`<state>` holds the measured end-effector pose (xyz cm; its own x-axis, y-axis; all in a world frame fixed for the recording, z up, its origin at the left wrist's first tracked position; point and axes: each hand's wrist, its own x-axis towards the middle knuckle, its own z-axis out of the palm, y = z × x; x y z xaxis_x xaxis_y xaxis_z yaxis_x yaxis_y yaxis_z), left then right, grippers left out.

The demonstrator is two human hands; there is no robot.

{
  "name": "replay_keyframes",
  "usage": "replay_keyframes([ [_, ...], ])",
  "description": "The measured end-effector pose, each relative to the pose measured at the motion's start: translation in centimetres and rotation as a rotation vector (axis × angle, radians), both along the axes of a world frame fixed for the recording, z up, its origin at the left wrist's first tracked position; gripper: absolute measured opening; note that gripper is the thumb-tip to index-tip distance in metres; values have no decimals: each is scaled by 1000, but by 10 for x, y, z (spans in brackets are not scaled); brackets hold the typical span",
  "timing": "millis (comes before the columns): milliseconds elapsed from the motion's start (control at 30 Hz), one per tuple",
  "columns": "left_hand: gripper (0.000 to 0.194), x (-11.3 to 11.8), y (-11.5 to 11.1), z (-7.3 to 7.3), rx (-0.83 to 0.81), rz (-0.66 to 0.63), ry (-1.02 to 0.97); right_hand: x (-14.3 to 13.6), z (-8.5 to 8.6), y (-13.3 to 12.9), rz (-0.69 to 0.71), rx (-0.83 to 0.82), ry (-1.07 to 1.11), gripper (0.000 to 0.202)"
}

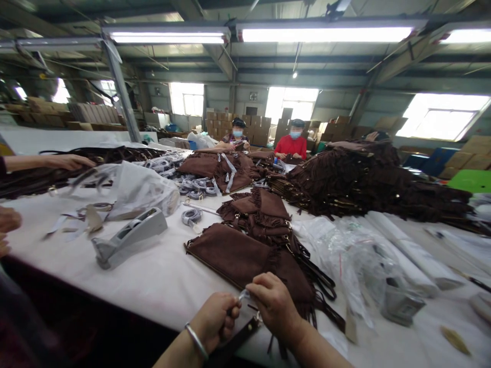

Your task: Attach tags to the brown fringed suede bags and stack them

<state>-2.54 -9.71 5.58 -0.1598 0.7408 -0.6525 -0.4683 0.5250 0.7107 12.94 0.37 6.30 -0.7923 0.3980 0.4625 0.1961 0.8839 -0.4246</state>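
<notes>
Factory hall, long white-covered table [161, 276]. At 6 o'clock, left hand [215, 321] is fisted on a dark strap [240, 335], keeping it taut; right hand [275, 302] pinches a clear wrap strip [243, 295] at the brown suede fringed bag [245, 258]. Tape dispenser [128, 236] at 10 o'clock, within reach.

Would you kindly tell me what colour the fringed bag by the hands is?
The fringed bag is dark brown, seen in the head view.
</notes>
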Motion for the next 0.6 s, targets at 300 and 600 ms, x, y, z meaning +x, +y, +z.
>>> replay_keyframes([
  [300,17,9,0,5,-83,-1,-40,-28,1,-6,75,253,-269,13],
  [600,14,-36,5,2,112,189,421,36,-50,27,-355,-39,102,32],
])
